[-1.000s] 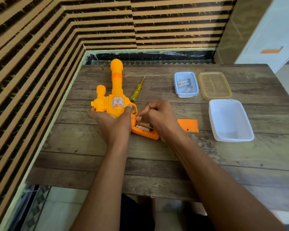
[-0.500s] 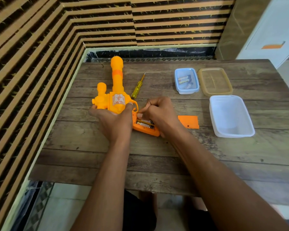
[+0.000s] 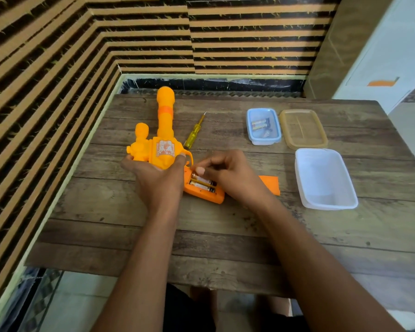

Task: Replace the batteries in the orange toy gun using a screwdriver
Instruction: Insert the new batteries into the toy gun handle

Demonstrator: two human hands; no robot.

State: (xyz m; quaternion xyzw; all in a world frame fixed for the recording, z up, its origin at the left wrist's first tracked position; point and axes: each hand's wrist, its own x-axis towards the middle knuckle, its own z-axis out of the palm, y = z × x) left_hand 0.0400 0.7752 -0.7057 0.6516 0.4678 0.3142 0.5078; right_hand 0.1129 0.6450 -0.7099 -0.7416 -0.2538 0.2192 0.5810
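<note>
Two batteries [image 3: 203,183] now show more plainly in the open grip compartment of the orange toy gun [image 3: 165,149], since the right hand [image 3: 228,174] has lifted its knuckles off them; seating looks nearly done. Its curled fingertips pinch the upper cell's end. The left hand [image 3: 157,177] clamps the gun's body on the surface [image 3: 130,224], screwdriver [image 3: 194,134] beside.
</note>
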